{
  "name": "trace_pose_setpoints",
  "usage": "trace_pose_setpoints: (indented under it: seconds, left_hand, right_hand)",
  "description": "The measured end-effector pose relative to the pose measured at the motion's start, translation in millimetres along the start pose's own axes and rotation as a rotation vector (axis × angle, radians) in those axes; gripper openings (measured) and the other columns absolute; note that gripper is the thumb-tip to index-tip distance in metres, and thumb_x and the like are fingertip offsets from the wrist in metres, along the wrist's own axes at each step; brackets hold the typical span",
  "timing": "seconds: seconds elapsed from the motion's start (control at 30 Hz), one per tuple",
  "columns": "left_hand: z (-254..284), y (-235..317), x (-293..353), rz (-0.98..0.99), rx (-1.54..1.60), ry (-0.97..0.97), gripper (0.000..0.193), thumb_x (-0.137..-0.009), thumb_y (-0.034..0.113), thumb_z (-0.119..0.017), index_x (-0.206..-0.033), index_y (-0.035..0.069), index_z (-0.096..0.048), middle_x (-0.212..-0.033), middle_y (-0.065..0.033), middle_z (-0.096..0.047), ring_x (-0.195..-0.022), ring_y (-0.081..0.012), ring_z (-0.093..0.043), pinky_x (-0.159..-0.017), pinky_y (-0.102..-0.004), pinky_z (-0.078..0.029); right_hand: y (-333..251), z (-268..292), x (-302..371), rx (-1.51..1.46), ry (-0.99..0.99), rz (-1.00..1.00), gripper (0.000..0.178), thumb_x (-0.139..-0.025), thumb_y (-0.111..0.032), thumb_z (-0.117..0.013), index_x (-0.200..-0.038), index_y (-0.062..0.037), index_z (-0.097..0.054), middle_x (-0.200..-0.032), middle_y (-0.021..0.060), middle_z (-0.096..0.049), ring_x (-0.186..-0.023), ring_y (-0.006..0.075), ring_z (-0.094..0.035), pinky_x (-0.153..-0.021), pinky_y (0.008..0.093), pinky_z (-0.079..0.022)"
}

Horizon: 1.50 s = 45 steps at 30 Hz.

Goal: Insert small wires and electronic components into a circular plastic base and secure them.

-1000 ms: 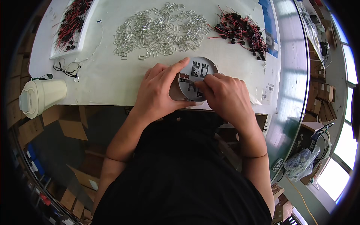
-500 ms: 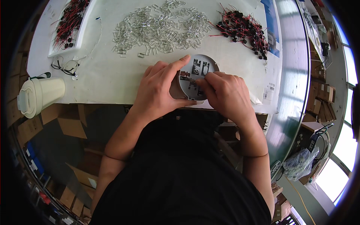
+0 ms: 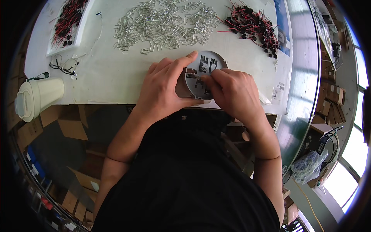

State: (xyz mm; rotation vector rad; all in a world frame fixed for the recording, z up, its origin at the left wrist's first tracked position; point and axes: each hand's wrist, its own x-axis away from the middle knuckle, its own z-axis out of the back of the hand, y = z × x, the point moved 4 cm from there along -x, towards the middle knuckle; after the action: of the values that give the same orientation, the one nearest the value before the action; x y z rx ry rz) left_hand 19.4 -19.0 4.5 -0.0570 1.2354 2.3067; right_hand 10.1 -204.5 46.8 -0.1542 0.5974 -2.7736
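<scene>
A round grey plastic housing (image 3: 198,71), cup-shaped with a moulded face full of slots and dark recesses, is tilted up near the table's front edge. My left hand (image 3: 161,88) wraps its left side, thumb below and index finger along the upper rim. My right hand (image 3: 236,91) is closed over the housing's right part, its thumb and bent index finger pressed together at the middle of the face. A thin, dull metal-coloured bit shows by those fingertips; whether they pinch it is too small to tell. The fingers cover the face's lower right.
Beyond my hands lies a wide heap of small U-shaped metal wire pieces (image 3: 162,27). At the far right sits a pile of black parts with red leads (image 3: 253,27); similar ones fill a white tray (image 3: 82,36). Eyeglasses (image 3: 63,66) and a lidded cream cup (image 3: 46,94) stand left.
The view has shifted slightly, so the table and housing sit a little higher. Both hands keep their hold, and the right fingers have barely moved on the face.
</scene>
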Motion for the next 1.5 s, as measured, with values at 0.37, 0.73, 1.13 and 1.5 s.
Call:
trace_pose_setpoints:
  seconds: [0.37,0.73,1.13,1.5]
  left_hand:
    - [2,0,0,-0.017,-0.028,0.027,0.105,-0.063,0.039,-0.100,-0.153,0.011,-0.054,-0.113,-0.0037,-0.071,-0.101,-0.0235,-0.067,-0.096,-0.0417,-0.049]
    - [2,-1,2,0.017,-0.010,-0.008,0.109,-0.060,0.037,-0.102,-0.154,0.012,-0.054,-0.116,-0.0060,-0.070,-0.104,-0.0267,-0.065,-0.099,-0.0446,-0.049]
    - [1,0,2,0.002,-0.031,-0.006,0.111,-0.059,0.039,-0.102,-0.155,0.012,-0.054,-0.114,-0.0067,-0.070,-0.104,-0.0277,-0.065,-0.100,-0.0450,-0.048]
    - [11,-2,-4,-0.009,0.073,-0.109,0.079,-0.074,0.009,-0.086,-0.147,0.008,-0.057,-0.114,-0.0090,-0.073,-0.108,-0.0326,-0.068,-0.101,-0.0476,-0.049]
  right_hand:
    - [-28,25,-7,0.213,-0.124,-0.049,0.034,-0.102,-0.029,-0.069,-0.076,-0.0064,-0.067,-0.074,0.0139,-0.070,-0.069,0.0400,-0.069,-0.060,0.0504,-0.052]
    - [-34,22,-8,0.206,-0.162,-0.094,0.033,-0.102,-0.031,-0.069,-0.080,-0.0061,-0.070,-0.075,0.0143,-0.071,-0.069,0.0400,-0.070,-0.061,0.0498,-0.054]
    - [-19,19,-10,0.263,-0.112,0.090,0.031,-0.101,-0.031,-0.070,-0.079,-0.0096,-0.075,-0.066,0.0132,-0.069,-0.059,0.0354,-0.072,-0.053,0.0439,-0.055]
    - [7,0,26,-0.249,0.049,0.029,0.037,-0.100,-0.040,-0.070,-0.085,-0.0064,-0.069,-0.080,0.0158,-0.069,-0.072,0.0398,-0.069,-0.061,0.0496,-0.054]
